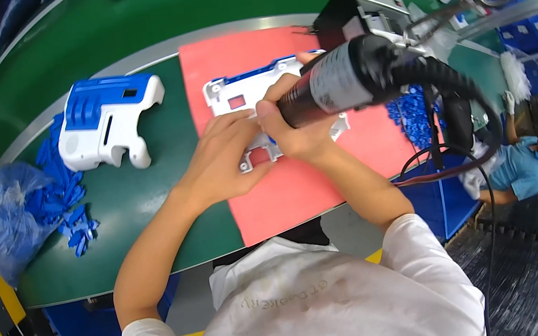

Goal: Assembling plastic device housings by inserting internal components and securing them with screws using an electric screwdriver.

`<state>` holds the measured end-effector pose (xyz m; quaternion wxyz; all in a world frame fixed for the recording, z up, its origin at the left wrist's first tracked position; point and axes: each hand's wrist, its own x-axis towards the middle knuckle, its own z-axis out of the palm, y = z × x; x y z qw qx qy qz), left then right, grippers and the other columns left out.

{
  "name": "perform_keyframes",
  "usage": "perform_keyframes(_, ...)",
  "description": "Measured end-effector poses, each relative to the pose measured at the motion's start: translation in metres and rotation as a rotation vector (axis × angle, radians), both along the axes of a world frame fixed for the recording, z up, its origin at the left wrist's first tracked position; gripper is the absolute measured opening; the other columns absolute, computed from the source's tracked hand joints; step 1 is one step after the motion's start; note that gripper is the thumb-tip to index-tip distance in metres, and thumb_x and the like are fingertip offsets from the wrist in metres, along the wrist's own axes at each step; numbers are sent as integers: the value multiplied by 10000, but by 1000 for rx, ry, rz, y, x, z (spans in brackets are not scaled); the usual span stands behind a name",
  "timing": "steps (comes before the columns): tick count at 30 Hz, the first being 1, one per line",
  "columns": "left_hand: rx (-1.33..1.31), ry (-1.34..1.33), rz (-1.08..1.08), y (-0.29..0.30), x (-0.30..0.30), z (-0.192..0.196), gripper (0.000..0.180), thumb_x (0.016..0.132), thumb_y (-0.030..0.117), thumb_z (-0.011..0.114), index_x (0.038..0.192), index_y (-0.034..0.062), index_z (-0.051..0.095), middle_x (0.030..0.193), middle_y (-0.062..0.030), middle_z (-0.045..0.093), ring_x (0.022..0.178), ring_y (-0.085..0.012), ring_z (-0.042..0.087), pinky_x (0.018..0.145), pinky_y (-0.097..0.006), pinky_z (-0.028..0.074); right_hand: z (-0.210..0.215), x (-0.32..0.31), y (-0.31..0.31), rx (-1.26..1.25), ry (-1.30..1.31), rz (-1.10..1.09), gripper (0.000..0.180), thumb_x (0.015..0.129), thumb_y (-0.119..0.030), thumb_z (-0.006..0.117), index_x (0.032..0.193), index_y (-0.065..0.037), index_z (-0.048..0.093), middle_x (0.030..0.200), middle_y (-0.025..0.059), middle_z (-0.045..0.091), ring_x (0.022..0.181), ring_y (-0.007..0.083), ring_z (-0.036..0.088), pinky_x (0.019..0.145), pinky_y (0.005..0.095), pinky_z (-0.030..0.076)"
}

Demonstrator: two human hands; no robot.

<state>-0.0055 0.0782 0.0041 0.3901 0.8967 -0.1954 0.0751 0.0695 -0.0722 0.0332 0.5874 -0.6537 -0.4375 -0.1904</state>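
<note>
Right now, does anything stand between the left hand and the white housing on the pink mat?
Nothing visible does: the left hand rests on the white housing. The right hand and its black tool hide part of it.

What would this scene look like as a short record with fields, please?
Left hand: resting on a white-and-blue shell
Right hand: gripping a black corded tool
Shell position: on the pink-red mat, partly hidden by the hands
Left of mat: a second white-and-blue housing on the green table
Farther left: loose blue pieces beside a translucent bag
Right background: a person in a blue shirt
</note>
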Motion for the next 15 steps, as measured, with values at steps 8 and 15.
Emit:
perform_keyframes(8,159,-273,74,-15,-9,1,507,696,260,788,1114,16,640,1222,-101,605,1159,-327,516,956,-439,432,71,43,-117,580,0,-318,587,871,23,528,1379,-50,242,637,74,509,480,149,497,506,336,490)
perform_keyframes(15,168,-281,65,-19,-4,-1,497,693,244,789,1121,34,649,1220,-100,610,1163,-325,517,955,-440,431,50,73,-136,379,111,-428,708,833,95,563,1437,15,203,650,66,565,508,147,546,525,309,484)
